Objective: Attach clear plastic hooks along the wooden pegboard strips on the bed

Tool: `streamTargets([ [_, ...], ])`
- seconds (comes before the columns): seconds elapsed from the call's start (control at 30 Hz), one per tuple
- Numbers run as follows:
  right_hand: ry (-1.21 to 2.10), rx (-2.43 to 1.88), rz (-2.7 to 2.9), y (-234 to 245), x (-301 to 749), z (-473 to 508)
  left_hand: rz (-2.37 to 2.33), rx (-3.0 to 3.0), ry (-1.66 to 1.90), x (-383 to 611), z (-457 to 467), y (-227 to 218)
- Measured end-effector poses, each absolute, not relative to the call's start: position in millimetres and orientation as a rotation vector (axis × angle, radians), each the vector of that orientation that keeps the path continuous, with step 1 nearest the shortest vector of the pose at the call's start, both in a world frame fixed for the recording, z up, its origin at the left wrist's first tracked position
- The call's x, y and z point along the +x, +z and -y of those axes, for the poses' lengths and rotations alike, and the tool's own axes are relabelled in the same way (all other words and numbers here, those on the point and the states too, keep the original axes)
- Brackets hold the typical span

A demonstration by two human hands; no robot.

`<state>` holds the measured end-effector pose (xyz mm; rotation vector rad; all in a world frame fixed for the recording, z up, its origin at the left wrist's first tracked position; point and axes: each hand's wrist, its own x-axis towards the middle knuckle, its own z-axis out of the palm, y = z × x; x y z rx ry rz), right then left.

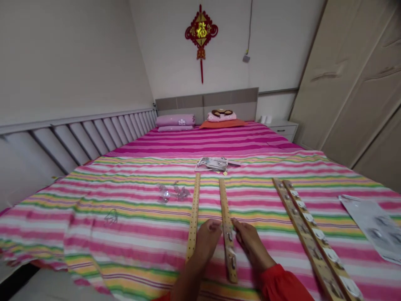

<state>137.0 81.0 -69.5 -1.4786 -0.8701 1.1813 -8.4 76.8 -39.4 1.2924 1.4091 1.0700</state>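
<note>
Two hands of ours flank the middle strip [224, 200], which lies on the striped cover [140, 238], pointing away from us, its near end between our forearms. Our left hand [209, 234] is by its left edge, fingers curled in; our right hand [248, 239] is by its right edge, thumb and forefinger close together. We cannot tell whether either pinches anything or touches the strip. Small metal pieces [229, 236] sit on its nearer half.

We judge the strip light and stiff, wooden by its look, and long enough to swing if lifted by one end. We would hold it by both long edges near the middle and keep it level, since we cannot see whether the pieces are fixed. They look hard and smooth, so probably slippery; a fingertip pinch at their sides should suit. The soft cover may let the strip rock under pressure.

Beside our left hand runs a holed strip [194, 205]. Well to our right lie two laden strips [290, 207], with a clear bag [369, 225] past them.
</note>
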Motion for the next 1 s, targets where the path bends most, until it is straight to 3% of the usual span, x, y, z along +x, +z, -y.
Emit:
streamTargets([
  [0.3,1.294,-1.421,0.776,-73.1,138.9,-81.1,-1.808,1.376,1.344,-116.3,-152.2,-22.2],
  [0.67,1.270,-1.409,0.794,-84.3,140.7,-83.5,-2.225,1.788,0.956,-114.0,-178.2,-31.8],
  [1.0,1.257,-1.382,0.808,-87.7,141.3,-83.7,-2.200,1.949,0.814,-117.5,-179.0,-27.3],
])
